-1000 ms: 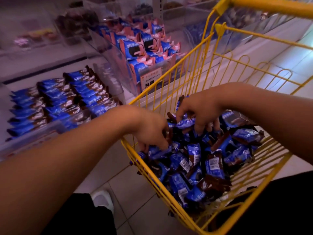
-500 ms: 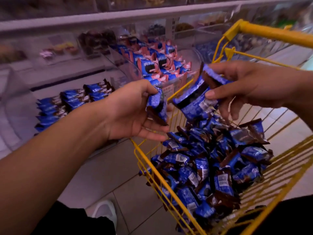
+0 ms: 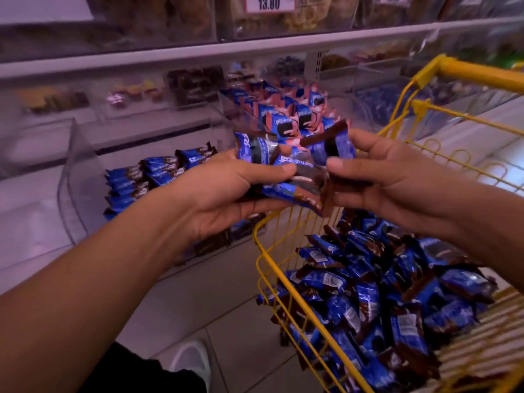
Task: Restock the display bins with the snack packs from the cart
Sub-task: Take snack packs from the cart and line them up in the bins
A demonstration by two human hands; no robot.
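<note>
Shelf tag (image 3: 268,3) reads 13.80 as both hands, left (image 3: 226,191) and right (image 3: 397,180), grip blue snack packs (image 3: 286,177) above the cart (image 3: 283,279).

Blue-and-brown snack packs (image 3: 354,302), yellow cart (image 3: 266,268)

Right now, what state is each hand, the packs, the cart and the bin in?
left hand: gripping a bunch of snack packs
right hand: pinching a pack
cart: holds a heap of packs
clear display bin: partly filled, packs in rows
</note>
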